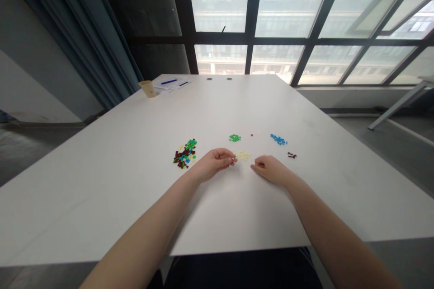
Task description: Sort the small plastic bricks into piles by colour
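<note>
White table (220,230): left hand (217,161), right hand (269,169) near yellow pieces (243,156).

**Mixed pile of small multicoloured pieces (185,154) left of the left hand (219,160)**

On the flat white tabletop (111,180), small pale-yellow pieces (243,156) lie between the left hand and right hand (267,168). Small green pieces (234,137) lie behind them; small blue pieces (278,139) lie farther right, behind small dark-brown pieces (292,156). A beige tapered cup (148,89) stands far left.
</note>
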`<state>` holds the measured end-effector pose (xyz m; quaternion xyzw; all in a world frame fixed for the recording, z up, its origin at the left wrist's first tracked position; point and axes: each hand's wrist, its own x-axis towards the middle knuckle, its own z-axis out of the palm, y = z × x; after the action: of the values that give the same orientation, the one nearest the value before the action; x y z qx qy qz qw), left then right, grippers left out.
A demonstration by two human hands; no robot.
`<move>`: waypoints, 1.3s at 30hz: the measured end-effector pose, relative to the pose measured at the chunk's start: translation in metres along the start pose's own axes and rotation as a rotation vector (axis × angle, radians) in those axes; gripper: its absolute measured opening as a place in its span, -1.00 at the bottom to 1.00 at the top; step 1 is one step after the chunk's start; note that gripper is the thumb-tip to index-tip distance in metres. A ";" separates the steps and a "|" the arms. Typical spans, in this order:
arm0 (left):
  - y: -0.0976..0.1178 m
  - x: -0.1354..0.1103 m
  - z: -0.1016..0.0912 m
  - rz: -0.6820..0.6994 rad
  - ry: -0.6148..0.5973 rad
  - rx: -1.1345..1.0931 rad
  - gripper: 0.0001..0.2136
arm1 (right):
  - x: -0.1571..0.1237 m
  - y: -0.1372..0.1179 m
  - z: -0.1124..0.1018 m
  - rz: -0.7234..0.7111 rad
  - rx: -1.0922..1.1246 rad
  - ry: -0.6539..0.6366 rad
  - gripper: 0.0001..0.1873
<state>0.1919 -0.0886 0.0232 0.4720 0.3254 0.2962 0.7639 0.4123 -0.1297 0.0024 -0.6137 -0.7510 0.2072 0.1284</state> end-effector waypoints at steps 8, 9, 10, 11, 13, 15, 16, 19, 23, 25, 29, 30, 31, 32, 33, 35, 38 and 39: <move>-0.001 0.001 0.004 -0.027 -0.021 -0.025 -0.73 | 0.000 -0.007 -0.005 -0.157 0.127 0.244 -0.77; -0.001 0.000 0.004 -0.026 -0.027 -0.032 -0.72 | -0.001 -0.010 -0.007 -0.200 0.160 0.322 -0.80; 0.000 0.000 0.005 -0.023 -0.033 -0.036 -0.70 | -0.002 -0.015 -0.008 -0.245 0.191 0.396 -0.82; 0.000 0.000 0.006 -0.020 -0.039 -0.036 -0.69 | -0.004 -0.019 -0.009 -0.289 0.220 0.458 -0.85; 0.000 0.000 0.007 -0.014 -0.043 -0.028 -0.67 | -0.008 -0.029 -0.008 -0.376 0.273 0.531 -0.87; -0.001 0.000 0.007 -0.004 -0.047 -0.011 -0.67 | -0.010 -0.038 -0.006 -0.444 0.313 0.552 -0.86; -0.002 0.001 0.007 0.004 -0.056 0.000 -0.68 | -0.011 -0.042 -0.004 -0.466 0.324 0.553 -0.86; -0.005 0.003 0.004 0.039 -0.096 0.043 -0.71 | -0.010 -0.049 0.003 -0.498 0.330 0.541 -0.86; -0.009 0.006 0.000 0.060 -0.096 0.112 -0.73 | -0.007 -0.052 0.011 -0.485 0.317 0.537 -0.86; -0.010 0.006 -0.001 0.058 -0.083 0.127 -0.72 | -0.006 -0.051 0.012 -0.466 0.313 0.541 -0.86; -0.010 0.007 -0.001 0.059 -0.022 0.144 -0.68 | -0.002 -0.043 0.010 -0.394 0.302 0.586 -0.87; -0.009 0.008 -0.002 0.062 0.013 0.157 -0.67 | 0.000 -0.040 0.010 -0.348 0.298 0.605 -0.86; -0.009 0.008 -0.003 0.067 0.052 0.174 -0.66 | 0.002 -0.035 0.010 -0.292 0.291 0.621 -0.86; -0.009 0.008 -0.005 0.075 0.093 0.195 -0.66 | 0.004 -0.031 0.011 -0.233 0.279 0.628 -0.85; -0.009 0.009 -0.007 0.086 0.131 0.216 -0.65 | 0.006 -0.027 0.013 -0.178 0.262 0.623 -0.84; -0.008 0.009 -0.012 0.112 0.185 0.250 -0.63 | 0.012 -0.020 0.019 -0.095 0.206 0.578 -0.83; -0.004 0.009 -0.016 0.131 0.228 0.266 -0.60 | 0.019 -0.018 0.029 -0.036 0.101 0.481 -0.84; -0.002 0.008 -0.017 0.132 0.238 0.264 -0.60 | 0.020 -0.019 0.032 -0.025 0.068 0.460 -0.84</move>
<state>0.1845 -0.0743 0.0135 0.5499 0.4178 0.3543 0.6305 0.3772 -0.1178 -0.0183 -0.6308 -0.7020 0.0852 0.3193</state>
